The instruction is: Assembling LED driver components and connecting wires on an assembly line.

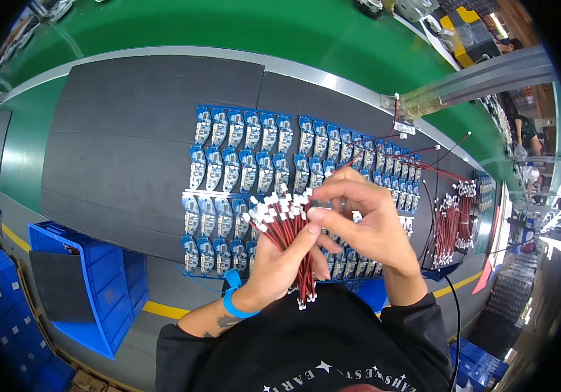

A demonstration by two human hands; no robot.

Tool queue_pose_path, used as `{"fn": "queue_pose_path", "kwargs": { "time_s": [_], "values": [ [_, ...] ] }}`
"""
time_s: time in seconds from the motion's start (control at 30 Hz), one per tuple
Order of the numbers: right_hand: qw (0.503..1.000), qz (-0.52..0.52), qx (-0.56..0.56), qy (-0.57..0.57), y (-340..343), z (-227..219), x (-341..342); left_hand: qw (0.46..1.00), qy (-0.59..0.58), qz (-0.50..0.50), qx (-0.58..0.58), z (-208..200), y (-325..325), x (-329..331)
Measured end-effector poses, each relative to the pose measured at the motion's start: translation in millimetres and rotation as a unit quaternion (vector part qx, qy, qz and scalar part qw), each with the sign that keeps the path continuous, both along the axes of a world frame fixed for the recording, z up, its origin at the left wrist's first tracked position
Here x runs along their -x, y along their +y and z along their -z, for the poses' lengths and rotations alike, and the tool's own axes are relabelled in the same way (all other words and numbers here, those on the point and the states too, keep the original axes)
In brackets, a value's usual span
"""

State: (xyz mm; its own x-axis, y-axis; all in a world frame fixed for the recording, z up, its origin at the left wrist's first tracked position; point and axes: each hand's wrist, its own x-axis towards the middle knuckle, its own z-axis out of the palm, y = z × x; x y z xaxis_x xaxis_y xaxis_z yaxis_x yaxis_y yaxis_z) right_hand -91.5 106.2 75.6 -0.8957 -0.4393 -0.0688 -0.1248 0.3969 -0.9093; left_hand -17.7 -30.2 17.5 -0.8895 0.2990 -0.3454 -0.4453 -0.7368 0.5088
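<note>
A bundle of thin red and black cables (287, 238) with small white plugs is gripped in my left hand (271, 271), its plugs fanned upward and other ends hanging below the fist. My right hand (378, 228) is closed in a pinch at the bundle's right edge. Its thumb and index finger meet at one of the white-plugged cables, partly hidden by the fingertips. Under and beyond both hands lie panels of blue circuit boards (231, 171) in rows. A few loose cables (434, 171) stretch across the boards on the right.
The boards rest on a dark grey mat (130, 144) over a green table. More cable bundles (447, 228) are piled on the right. A metal post (476, 81) rises at the far right. Blue crates (101, 287) stand on the floor at left. Another person (526, 134) is in the right background.
</note>
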Motion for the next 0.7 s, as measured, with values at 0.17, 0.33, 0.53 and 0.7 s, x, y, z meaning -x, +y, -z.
{"fn": "queue_pose_path", "kwargs": {
  "time_s": [0.17, 0.33, 0.53, 0.7],
  "values": [
    [0.977, 0.038, 0.116, -0.173, 2.5, 16.2, -1.3, 1.0, -0.003, -0.009, 0.018, -2.0, 1.1, -3.5],
    [0.961, 0.071, 0.188, -0.188, -3.6, 17.5, -6.8, 0.997, -0.03, -0.062, -0.02, -4.9, 0.3, -2.2],
    [0.958, 0.067, 0.159, -0.227, -8.8, 18.4, -7.8, 0.998, 0.003, -0.066, -0.008, 5.0, -1.0, -4.0],
    [0.961, 0.095, 0.176, -0.189, -10.2, 25.5, -10.4, 0.996, -0.035, -0.076, 0.018, -1.3, 0.5, -3.9]
  ]
}}
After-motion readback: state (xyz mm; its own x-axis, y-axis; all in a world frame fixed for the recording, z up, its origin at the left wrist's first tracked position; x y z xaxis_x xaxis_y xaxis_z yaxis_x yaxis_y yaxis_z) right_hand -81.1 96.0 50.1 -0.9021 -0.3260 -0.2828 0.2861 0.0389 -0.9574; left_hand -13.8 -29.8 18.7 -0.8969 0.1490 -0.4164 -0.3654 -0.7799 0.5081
